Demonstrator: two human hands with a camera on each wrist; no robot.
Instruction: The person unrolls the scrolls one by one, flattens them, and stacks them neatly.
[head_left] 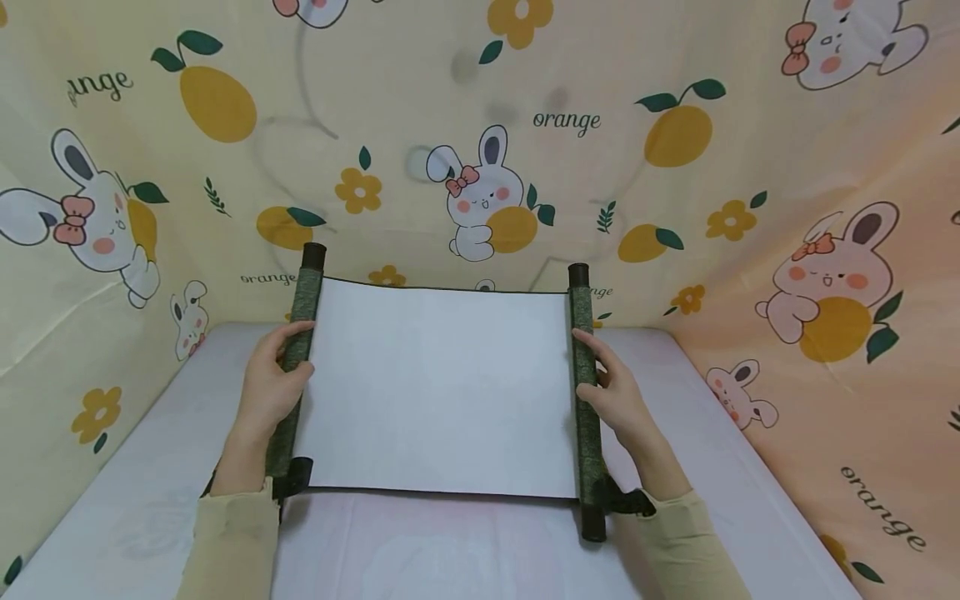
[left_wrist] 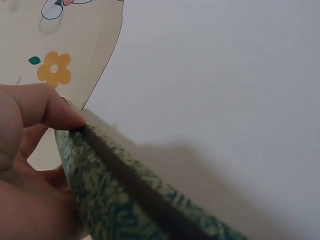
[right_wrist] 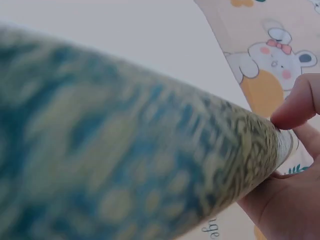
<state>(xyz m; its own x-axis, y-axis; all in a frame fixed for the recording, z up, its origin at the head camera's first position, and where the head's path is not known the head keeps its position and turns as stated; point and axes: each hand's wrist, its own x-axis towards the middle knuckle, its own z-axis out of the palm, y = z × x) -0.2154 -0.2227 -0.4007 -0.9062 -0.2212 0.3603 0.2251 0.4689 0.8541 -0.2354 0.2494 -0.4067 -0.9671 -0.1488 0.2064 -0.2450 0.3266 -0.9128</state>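
Observation:
A scroll with a blank white face (head_left: 442,392) is spread between two rolled ends, held up over the table. My left hand (head_left: 270,383) grips the left roll (head_left: 285,433), which has a green patterned backing and dark rod tips. On the other side, my right hand (head_left: 618,396) holds the right roll (head_left: 586,433) between thumb and fingers. Close up in the left wrist view, fingers (left_wrist: 60,112) pinch the patterned edge along a dark strip. Seen from the right wrist, the patterned roll (right_wrist: 150,145) fills much of the picture, with fingers (right_wrist: 300,102) at its far end.
The table (head_left: 450,550) has a pale, smooth cover. Behind and at both sides hangs a cloth (head_left: 420,75) printed with rabbits, oranges and flowers. Dark straps (head_left: 626,498) sit by the wrists, just above light sleeves (head_left: 228,542).

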